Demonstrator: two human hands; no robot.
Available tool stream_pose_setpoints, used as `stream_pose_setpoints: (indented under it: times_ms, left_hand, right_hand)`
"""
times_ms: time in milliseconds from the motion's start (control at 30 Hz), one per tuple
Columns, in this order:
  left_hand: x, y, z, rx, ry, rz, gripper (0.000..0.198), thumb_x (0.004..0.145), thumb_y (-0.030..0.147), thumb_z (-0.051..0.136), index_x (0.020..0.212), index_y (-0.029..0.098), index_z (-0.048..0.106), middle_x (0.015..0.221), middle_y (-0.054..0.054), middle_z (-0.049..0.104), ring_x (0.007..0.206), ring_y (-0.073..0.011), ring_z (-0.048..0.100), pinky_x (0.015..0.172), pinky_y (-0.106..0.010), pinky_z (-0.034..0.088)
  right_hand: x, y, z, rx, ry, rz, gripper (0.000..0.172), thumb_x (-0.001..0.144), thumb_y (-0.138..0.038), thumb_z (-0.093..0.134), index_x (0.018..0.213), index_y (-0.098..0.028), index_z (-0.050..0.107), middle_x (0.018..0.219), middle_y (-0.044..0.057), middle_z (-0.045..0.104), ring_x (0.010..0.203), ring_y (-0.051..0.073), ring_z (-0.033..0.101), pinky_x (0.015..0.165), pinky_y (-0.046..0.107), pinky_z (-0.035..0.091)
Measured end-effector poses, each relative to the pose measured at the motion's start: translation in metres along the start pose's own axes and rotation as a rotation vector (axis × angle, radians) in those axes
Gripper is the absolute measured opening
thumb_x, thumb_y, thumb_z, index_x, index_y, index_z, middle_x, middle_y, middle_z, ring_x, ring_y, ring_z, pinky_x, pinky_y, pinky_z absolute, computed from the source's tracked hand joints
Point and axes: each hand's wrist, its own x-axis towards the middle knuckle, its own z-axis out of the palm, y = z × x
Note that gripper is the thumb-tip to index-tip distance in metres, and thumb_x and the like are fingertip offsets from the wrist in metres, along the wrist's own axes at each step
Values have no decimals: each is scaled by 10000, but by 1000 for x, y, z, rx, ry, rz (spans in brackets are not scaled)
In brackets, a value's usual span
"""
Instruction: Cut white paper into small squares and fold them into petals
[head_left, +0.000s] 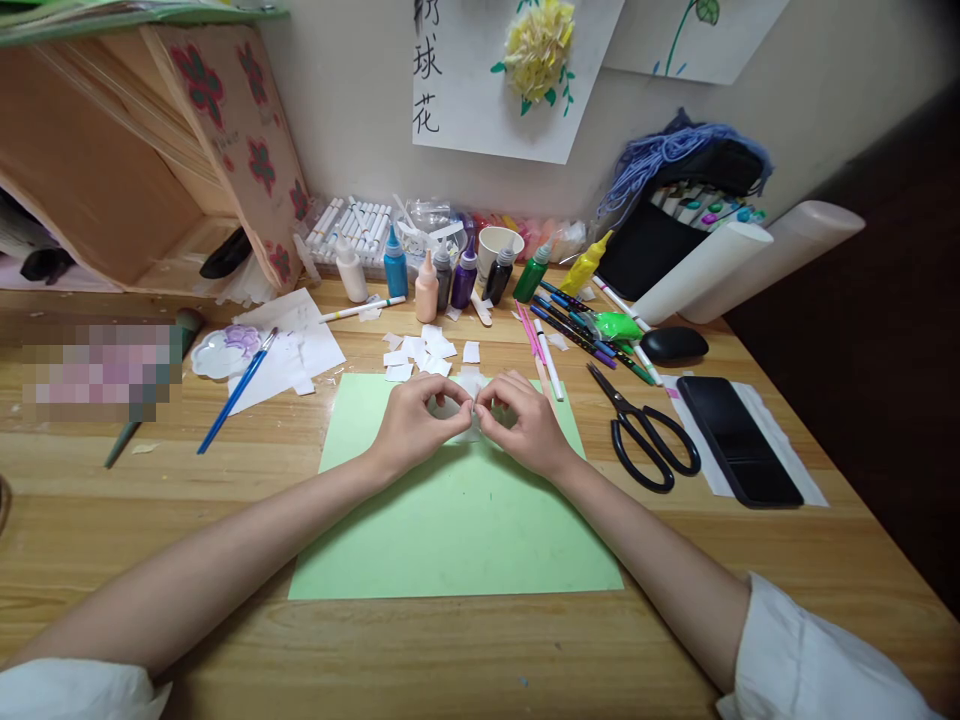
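Observation:
Over the far part of a light green sheet of paper, my left hand and my right hand meet with thumbs and forefingers pinched. Between their fingertips is a small piece of white paper, mostly covered by the fingers. A whitish, partly see-through patch shows on the sheet behind and below the fingers; I cannot make out what it is. Just past the sheet's far edge lies a loose heap of white paper scraps.
Black scissors and a phone lie to the right. Paint bottles and a paper cup stand behind, with pens nearby. Leftward are a paintbrush and a small palette.

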Motion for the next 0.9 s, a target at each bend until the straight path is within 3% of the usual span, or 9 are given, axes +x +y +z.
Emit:
stream_pose_setpoints:
  times_ms: [400,900]
  left_hand:
    - [2,1,0,-83,-43,-14,137,743,294,623,755,172,685,703,-22,656,600,-112,453,563,-242,365]
    - [1,-2,0,-70,-59,-6,126,754,267,609,724,164,675,702,-17,662,590,-103,442,562,-237,358]
  right_hand:
    - [-1,1,-1,8,46,68,97,809,-166,521,733,-214,483,663,-5,508,667,165,463,621,292,364]
    - [-1,1,-1,9,40,12,119,810,-144,518,717,-209,483,650,-8,502,646,157,438,619,290,343]
